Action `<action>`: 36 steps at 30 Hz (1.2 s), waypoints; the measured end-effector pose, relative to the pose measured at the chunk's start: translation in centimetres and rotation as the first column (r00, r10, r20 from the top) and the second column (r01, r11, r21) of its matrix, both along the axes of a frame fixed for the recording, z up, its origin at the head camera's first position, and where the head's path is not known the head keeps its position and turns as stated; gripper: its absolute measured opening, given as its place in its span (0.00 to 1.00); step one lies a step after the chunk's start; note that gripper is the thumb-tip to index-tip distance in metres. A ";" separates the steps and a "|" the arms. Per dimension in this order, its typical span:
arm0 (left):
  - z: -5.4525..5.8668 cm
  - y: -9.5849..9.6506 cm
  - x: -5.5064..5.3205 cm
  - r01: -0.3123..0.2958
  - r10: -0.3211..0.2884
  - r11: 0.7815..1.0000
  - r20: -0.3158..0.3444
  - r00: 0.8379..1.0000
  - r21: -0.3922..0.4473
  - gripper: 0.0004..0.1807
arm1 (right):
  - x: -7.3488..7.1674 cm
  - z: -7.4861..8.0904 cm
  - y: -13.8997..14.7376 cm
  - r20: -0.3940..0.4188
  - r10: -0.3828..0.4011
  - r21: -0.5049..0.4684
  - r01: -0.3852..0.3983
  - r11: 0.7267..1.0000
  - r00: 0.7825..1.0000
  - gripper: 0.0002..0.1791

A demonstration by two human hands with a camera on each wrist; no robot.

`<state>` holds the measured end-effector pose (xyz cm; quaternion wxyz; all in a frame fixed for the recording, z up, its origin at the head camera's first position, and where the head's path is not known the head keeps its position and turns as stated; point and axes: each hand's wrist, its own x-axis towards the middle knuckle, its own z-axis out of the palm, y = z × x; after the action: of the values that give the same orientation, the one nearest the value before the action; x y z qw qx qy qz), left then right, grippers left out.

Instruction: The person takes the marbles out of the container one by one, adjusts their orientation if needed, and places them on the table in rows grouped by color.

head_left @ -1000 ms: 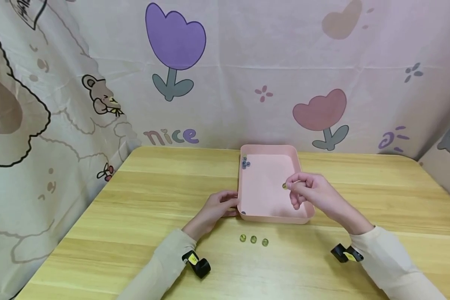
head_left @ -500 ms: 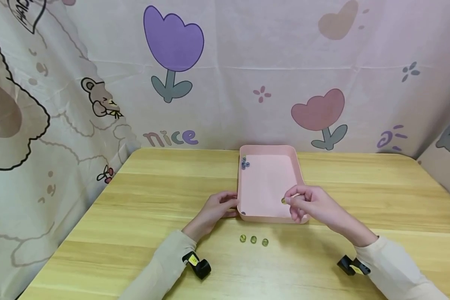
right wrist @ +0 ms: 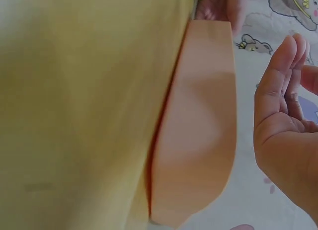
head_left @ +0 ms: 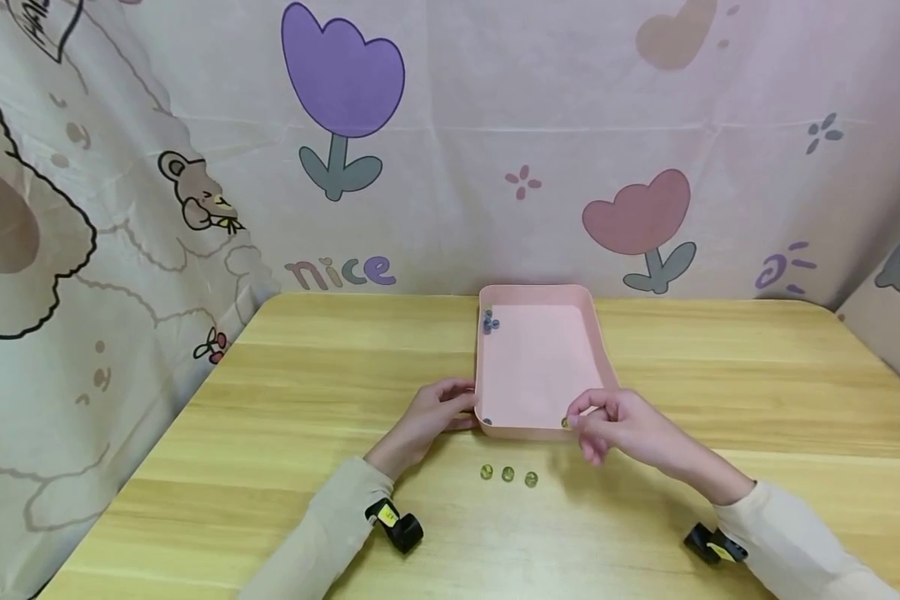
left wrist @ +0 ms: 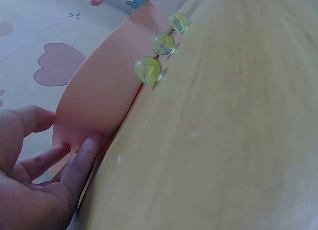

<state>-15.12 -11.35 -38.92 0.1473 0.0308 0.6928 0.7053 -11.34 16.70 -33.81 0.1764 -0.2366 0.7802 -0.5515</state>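
In the head view my right hand (head_left: pixel 626 429) pinches a yellow-green glass marble (head_left: pixel 565 422) between thumb and fingertips, over the front rim of a shallow pink tray (head_left: pixel 543 367). My left hand (head_left: pixel 431 417) rests beside the tray's front left corner. Its relaxed fingers touch the outside of the tray wall, as the left wrist view shows. Three yellow-green marbles (left wrist: pixel 148 70) stand in a row on the table before the tray. Several blue marbles (head_left: pixel 488 323) cluster in the tray's back left corner, and another dark marble (head_left: pixel 487 422) sits at its front left corner.
The wooden table (head_left: pixel 330 358) runs back to a printed cloth backdrop (head_left: pixel 450 167). A black wrist camera (head_left: pixel 396 527) is strapped to the left sleeve, and another wrist camera (head_left: pixel 714 543) to the right one.
My right hand has moved toward the front of the tray with the marble in its fingertips. The left hand stays at the tray's side, and the three table marbles have not moved.
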 end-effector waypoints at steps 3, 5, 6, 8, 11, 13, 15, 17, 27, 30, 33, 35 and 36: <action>0.1 0.0 0.0 -0.001 0.001 1.000 -0.005 1.000 -0.003 0.20 | 0.3 -0.1 0.2 0.015 0.022 0.000 -0.022 1.000 1.000 0.11; 0.1 0.1 -0.1 -0.002 0.002 1.000 -0.002 1.000 -0.007 0.20 | 0.5 -0.1 0.4 0.024 0.041 -0.004 -0.041 0.999 0.999 0.12; 0.1 0.1 -0.1 -0.003 0.003 1.000 0.000 1.000 -0.008 0.20 | 0.6 -0.1 0.4 0.029 0.048 -0.005 -0.048 0.999 0.998 0.13; 0.1 0.1 -0.1 -0.003 0.004 1.000 0.005 1.000 -0.008 0.21 | 0.8 -0.2 0.4 0.031 0.067 -0.016 -0.067 0.998 0.997 0.13; 0.1 0.2 -0.1 0.003 -0.003 1.000 0.002 1.000 -0.003 0.21 | 1.2 -0.4 0.4 0.042 0.113 -0.044 -0.111 0.993 0.993 0.13; 0.1 0.3 -0.1 0.006 -0.006 1.000 0.001 1.000 0.003 0.21 | 1.4 -0.6 0.3 0.054 0.153 -0.073 -0.149 0.986 0.987 0.13; 0.0 0.3 -0.1 0.007 -0.007 1.000 -0.001 1.000 0.003 0.21 | 1.7 -0.8 0.1 0.070 0.185 -0.096 -0.178 0.979 0.980 0.13; 0.0 0.2 -0.1 0.005 -0.005 1.000 -0.005 1.000 -0.002 0.21 | 1.8 -0.9 0.0 0.082 0.199 -0.106 -0.190 0.976 0.977 0.12; 0.0 0.2 0.1 0.000 0.000 1.000 -0.003 1.000 -0.002 0.21 | 2.6 -2.2 0.6 0.236 0.239 -0.109 -0.218 0.970 0.942 0.11; 0.0 0.1 0.1 -0.005 0.005 1.000 0.000 1.000 -0.009 0.21 | 2.8 -2.5 0.5 0.254 0.245 -0.117 -0.221 0.968 0.936 0.11; 0.1 0.0 0.0 -0.008 0.008 1.000 0.004 1.000 -0.008 0.22 | 2.8 -2.8 0.2 0.247 0.243 -0.131 -0.216 0.968 0.938 0.12; 0.1 0.0 0.1 -0.007 0.007 1.000 0.001 1.000 -0.007 0.22 | 2.8 -3.1 0.0 0.235 0.235 -0.138 -0.207 0.969 0.943 0.13; 0.1 0.0 0.1 -0.006 0.006 1.000 0.000 1.000 -0.008 0.22 | 2.7 -3.3 -0.1 0.228 0.229 -0.137 -0.202 0.970 0.946 0.13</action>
<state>-15.05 -11.34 -38.82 0.1452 0.0283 0.6957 0.7029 -8.59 16.63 -37.08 0.3159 -0.2611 0.6900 -0.5966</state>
